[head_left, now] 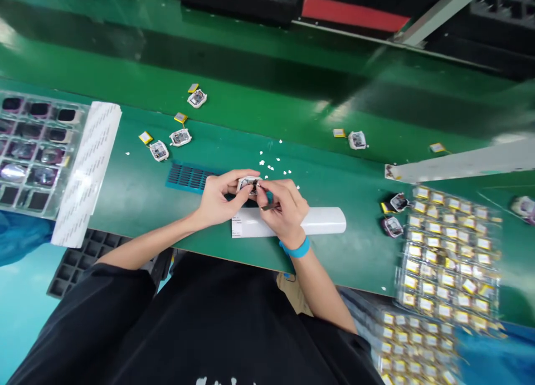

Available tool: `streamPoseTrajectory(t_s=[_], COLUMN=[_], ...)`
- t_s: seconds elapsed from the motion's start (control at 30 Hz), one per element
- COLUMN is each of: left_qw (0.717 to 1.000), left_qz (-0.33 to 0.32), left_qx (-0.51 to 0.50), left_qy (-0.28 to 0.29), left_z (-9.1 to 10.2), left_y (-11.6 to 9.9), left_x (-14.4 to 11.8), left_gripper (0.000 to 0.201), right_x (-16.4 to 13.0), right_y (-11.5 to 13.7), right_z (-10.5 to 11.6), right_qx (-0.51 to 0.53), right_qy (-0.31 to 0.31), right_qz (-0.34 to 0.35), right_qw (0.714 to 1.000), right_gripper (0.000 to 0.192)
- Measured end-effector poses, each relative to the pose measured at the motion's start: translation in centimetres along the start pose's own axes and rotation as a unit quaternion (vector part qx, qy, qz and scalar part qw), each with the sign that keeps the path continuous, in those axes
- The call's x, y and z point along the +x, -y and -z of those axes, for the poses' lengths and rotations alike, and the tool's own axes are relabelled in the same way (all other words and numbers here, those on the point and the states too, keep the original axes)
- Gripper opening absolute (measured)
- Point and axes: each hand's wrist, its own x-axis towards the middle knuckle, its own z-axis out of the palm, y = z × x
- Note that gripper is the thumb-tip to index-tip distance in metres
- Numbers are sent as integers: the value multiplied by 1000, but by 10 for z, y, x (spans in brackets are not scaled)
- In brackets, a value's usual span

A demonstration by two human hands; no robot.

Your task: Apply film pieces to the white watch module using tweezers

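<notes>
My left hand (pixel 220 197) pinches a small square white device casing (pixel 246 184) just above the green bench. My right hand (pixel 283 208), with a blue band on its wrist, holds dark tweezers (pixel 271 206) and its fingertips touch the right side of the casing. Both hands meet over a teal grid mat (pixel 187 176) and a white roll (pixel 321 221) lying behind the right wrist. Tiny white scraps (pixel 270 163) are scattered just beyond the hands.
Several casings with yellow cells (pixel 180 137) lie on the far-left belt, one more casing (pixel 357 140) to the right. A clear tray of dark parts (pixel 29 151) and a white liner sheet (pixel 90 167) sit left. Trays of yellow cells (pixel 451 251) fill the right.
</notes>
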Motion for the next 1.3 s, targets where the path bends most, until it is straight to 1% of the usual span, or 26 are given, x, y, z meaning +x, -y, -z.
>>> streamPoseTrajectory(t_s=[0.1, 0.17, 0.27, 0.37, 0.43, 0.57, 0.67, 0.73, 0.8, 0.9, 0.93, 1.0, 1.07, 1.13, 1.2, 1.3], left_qw=[999, 998, 997, 999, 999, 999, 997, 998, 998, 993, 991, 988, 987, 985, 976, 965], left_qz=[-37, -47, -43, -24, -17, -31, -34, -9, 41, 112, 128, 144, 146, 157, 186, 217], left_qx=[29, 47, 55, 46, 43, 37, 62, 67, 47, -1, -17, -42, -51, -61, -88, -111], left_qy=[-15, -19, -14, -11, -11, -20, -24, -14, 8, 33, 37, 40, 34, 41, 69, 101], left_z=[0, 0, 0, 0, 1, 1, 1, 2, 4, 7, 8, 10, 11, 13, 15, 15], left_y=[-1, -1, 0, 0, -1, 0, 0, -2, -4, -6, -6, -6, -7, -8, -10, -12], left_x=[-2, -2, -1, 0, 0, -1, -1, 0, 3, 8, 10, 13, 16, 18, 20, 21], left_gripper=[22, 20, 18, 16, 16, 16, 16, 15, 15, 18, 20, 22, 23, 26, 31, 36], right_x=[0, 1, 2, 1, 0, -3, -3, -2, 2, 6, 8, 9, 9, 9, 8, 7], right_y=[-1, -3, -5, -4, -3, -2, -1, 0, 0, -3, -4, -7, -10, -12, -13, -15], right_z=[1, 2, 4, 3, 3, 2, 2, 3, 4, 7, 8, 11, 14, 16, 17, 17], right_qx=[-5, -9, 1, 22, 18, -10, -3, 30, 84, 153, 168, 186, 192, 191, 196, 209], right_qy=[13, 33, 56, 50, 41, 41, 50, 52, 53, 72, 82, 98, 106, 111, 118, 108], right_qz=[16, 24, 17, 1, -1, 5, 2, -20, -58, -114, -128, -147, -152, -150, -142, -117], right_qw=[1000, 999, 998, 999, 999, 999, 999, 998, 993, 979, 974, 967, 964, 964, 963, 965], right_gripper=[14, 12, 9, 9, 11, 14, 15, 18, 19, 9, 6, 6, 8, 8, 7, 6])
